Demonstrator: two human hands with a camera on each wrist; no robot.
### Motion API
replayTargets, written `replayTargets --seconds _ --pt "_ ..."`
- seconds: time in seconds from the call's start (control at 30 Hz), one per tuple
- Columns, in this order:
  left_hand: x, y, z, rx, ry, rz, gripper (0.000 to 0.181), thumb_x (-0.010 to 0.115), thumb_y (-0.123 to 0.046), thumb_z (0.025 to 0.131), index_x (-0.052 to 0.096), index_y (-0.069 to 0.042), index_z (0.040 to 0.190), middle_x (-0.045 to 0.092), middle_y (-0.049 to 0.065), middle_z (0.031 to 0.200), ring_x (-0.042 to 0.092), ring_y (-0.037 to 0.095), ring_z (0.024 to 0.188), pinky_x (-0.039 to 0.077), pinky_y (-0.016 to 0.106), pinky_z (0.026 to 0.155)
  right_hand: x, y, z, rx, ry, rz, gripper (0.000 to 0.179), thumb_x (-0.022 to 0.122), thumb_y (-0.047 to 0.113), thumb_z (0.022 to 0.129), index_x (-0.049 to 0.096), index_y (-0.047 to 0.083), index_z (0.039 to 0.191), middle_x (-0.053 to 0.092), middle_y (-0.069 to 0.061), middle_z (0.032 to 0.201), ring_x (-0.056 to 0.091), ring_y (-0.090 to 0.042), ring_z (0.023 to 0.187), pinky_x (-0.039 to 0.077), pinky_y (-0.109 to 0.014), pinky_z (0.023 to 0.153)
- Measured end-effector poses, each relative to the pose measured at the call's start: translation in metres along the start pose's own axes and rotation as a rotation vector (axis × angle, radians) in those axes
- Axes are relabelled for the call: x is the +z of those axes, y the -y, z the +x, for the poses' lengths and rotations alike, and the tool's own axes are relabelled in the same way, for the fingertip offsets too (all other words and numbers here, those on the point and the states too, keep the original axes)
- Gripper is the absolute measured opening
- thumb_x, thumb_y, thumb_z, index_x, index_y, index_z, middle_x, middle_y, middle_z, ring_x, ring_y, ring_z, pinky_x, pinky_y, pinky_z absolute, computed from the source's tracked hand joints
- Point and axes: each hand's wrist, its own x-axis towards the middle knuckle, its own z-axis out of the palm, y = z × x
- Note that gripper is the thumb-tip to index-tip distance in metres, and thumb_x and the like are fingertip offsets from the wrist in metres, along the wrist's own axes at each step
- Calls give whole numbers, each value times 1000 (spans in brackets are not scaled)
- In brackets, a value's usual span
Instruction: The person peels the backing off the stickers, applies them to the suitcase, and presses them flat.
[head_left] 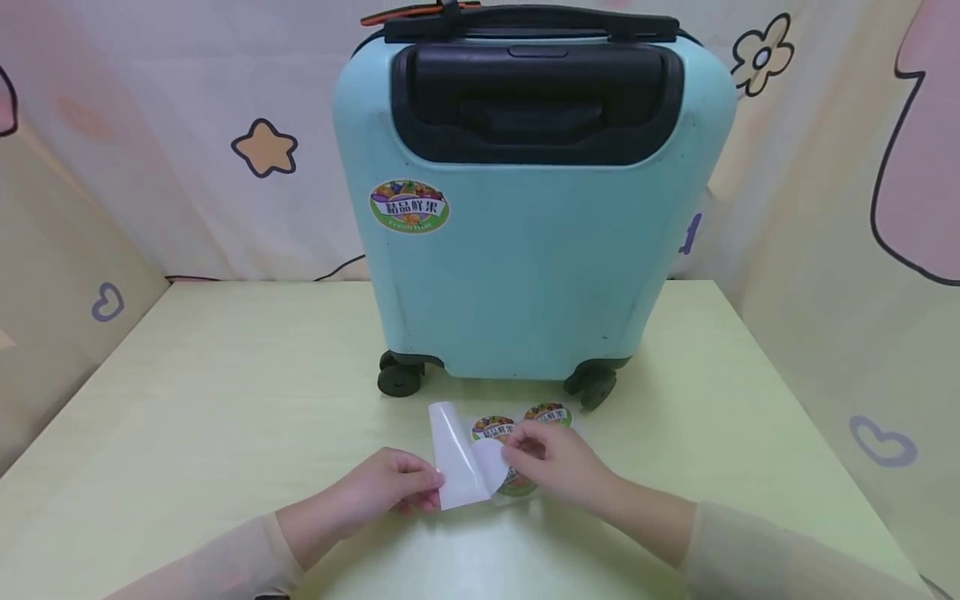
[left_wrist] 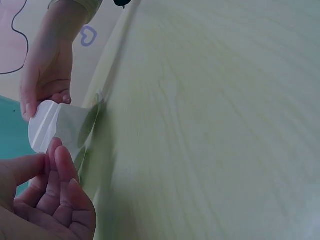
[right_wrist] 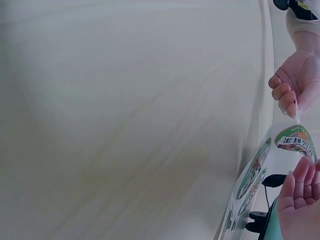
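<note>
My left hand [head_left: 397,482] pinches the lower left edge of a sticker sheet [head_left: 454,467], whose left part is bent up with its white back showing. Between the thumb and fingertips of my right hand [head_left: 564,463] is the edge of an oval sticker [head_left: 492,463], curled partly off the sheet with its white underside up. Its printed fruit face [right_wrist: 295,139] shows in the right wrist view, close to the sheet's bent edge. Other oval fruit stickers [head_left: 493,428] lie on the sheet, partly hidden by my right hand.
A light blue suitcase [head_left: 517,275] with black wheels stands upright on the table [head_left: 225,392], just behind the sheet. One oval fruit sticker [head_left: 409,207] is stuck on its upper left front. Patterned cloth [head_left: 187,167] hangs around the table's back and sides.
</note>
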Motion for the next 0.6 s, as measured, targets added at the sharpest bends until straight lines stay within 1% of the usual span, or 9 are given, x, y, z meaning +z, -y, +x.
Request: replayTargets --seconds 0.1,0.23,0.37,0.5,0.6 --pt "-3 -1 -1 -4 6 25 23 61 -19 89 69 2 93 68 4 74 63 13 69 46 29 63 -2 -1 -1 -4 -4 13 9 60 15 90 62 7 86 62 1 83 58 -14 76 49 -26 70" --pt "-7 -4 -1 4 11 61 20 62 -18 88 70 1 89 67 4 73 63 14 68 46 28 61 -5 -2 -1 -3 -19 3 7 60 13 89 62 7 86 61 1 83 58 -14 77 49 -25 70" --pt "-11 -5 1 12 -2 104 18 63 -17 87 70 -1 86 65 3 70 61 13 64 44 27 58 -11 -2 -1 -2 -44 21 7 61 12 89 61 6 87 61 0 83 58 -16 75 49 -25 67" --pt "-14 -3 3 12 -16 142 17 64 -17 86 70 -1 82 64 1 67 59 11 62 42 25 55 -16 -2 -2 -10 -52 65 10 61 12 89 61 1 90 61 -5 83 58 -20 70 49 -25 62" --pt "-16 0 4 12 -19 157 18 63 -16 86 69 -1 78 63 1 64 58 10 60 40 24 54 -20 -2 -3 4 -56 79 12 60 12 90 61 0 92 62 -8 84 57 -19 68 49 -25 62"
